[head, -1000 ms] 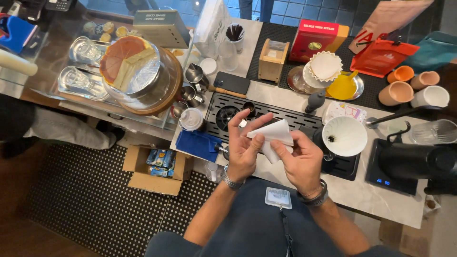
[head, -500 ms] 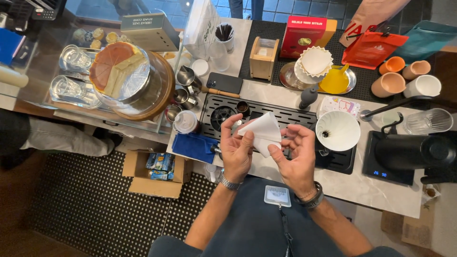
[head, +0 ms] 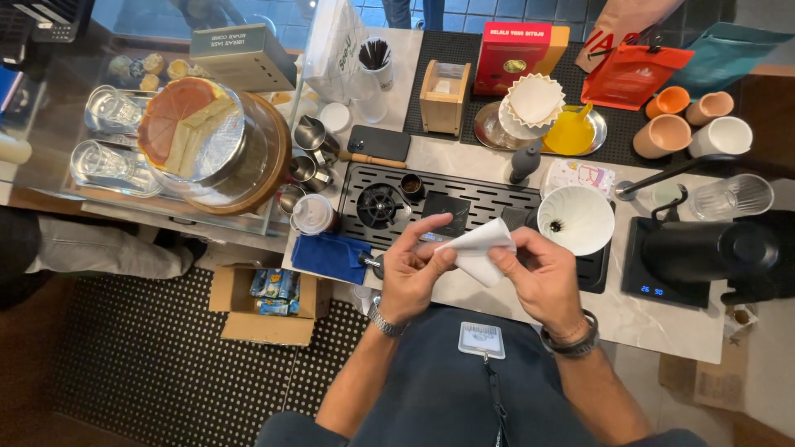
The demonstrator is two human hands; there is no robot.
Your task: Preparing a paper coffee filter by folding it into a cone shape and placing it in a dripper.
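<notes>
Both my hands hold a white paper filter (head: 478, 250) over the near edge of the counter. My left hand (head: 414, 269) pinches its left side between thumb and fingers. My right hand (head: 538, 273) grips its right side, fingers curled under it. Just beyond my right hand a white cone dripper (head: 576, 218) sits on the black drip tray (head: 489, 199). A black kettle (head: 704, 248) rests on a black scale (head: 642, 285) to the right.
A blue cloth (head: 327, 255) lies left of my hands. Behind are a stack of wavy white filters (head: 535, 99), a yellow cup (head: 570, 132), several ceramic cups (head: 662, 135), a red box (head: 513, 56), a glass-domed cake (head: 199, 136) and metal pitchers (head: 310, 136). A cardboard box (head: 261, 302) sits on the floor.
The filter has dropped slightly toward me and my hands have shifted their grip along its edges; the view has also moved a little.
</notes>
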